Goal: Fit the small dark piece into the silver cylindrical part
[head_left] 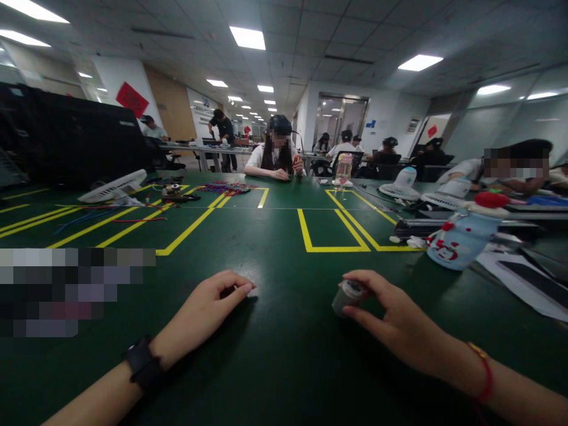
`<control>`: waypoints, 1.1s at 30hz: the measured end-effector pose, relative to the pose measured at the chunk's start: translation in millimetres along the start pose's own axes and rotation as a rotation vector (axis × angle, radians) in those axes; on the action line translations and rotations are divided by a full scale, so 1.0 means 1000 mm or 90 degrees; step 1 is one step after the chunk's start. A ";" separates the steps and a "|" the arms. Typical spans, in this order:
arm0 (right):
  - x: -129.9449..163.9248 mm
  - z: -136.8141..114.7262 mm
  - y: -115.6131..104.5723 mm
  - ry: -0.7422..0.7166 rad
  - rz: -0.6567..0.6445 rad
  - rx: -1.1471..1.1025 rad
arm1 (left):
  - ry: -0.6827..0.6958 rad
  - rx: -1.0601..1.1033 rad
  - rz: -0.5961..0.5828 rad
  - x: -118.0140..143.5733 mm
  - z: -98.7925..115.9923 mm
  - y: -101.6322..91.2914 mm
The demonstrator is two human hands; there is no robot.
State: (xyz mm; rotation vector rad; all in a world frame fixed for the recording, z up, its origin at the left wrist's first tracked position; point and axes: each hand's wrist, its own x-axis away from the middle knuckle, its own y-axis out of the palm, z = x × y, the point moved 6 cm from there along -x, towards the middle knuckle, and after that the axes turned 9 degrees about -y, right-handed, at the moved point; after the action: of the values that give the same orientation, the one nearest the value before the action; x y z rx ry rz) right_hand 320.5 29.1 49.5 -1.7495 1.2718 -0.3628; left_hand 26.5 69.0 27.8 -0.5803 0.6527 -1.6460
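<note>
My right hand [394,319] rests on the green table [284,355] and its fingers wrap around a small grey cylinder [346,296] standing there. My left hand [208,307] lies on the table to the left, fingers curled loosely with the thumb tucked against them; something dark may sit under the fingers, but I cannot make it out. A black watch band sits on my left wrist, a red string on my right wrist.
Yellow tape boxes [332,234] mark the table. A light blue bottle [461,236] lies at right beside white fan parts [403,186]. A white fan grille [113,188] and loose wires [133,216] lie at left. A person [277,151] sits across the table.
</note>
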 end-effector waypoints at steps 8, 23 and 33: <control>-0.031 -0.032 0.041 -0.076 -0.020 -0.067 | 0.016 0.015 -0.024 -0.001 -0.001 0.002; -0.024 -0.016 0.043 -0.070 0.028 -0.116 | 0.061 -0.022 -0.002 0.002 0.011 0.010; -0.029 -0.009 0.047 -0.073 0.042 -0.171 | 0.209 0.007 0.010 -0.003 0.106 0.053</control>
State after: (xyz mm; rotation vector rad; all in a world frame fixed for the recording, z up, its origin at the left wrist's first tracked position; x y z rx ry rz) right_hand 274.1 47.5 24.8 -1.9168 1.3396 -0.0533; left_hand 137.6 54.8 66.3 -0.2967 0.8830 -1.7448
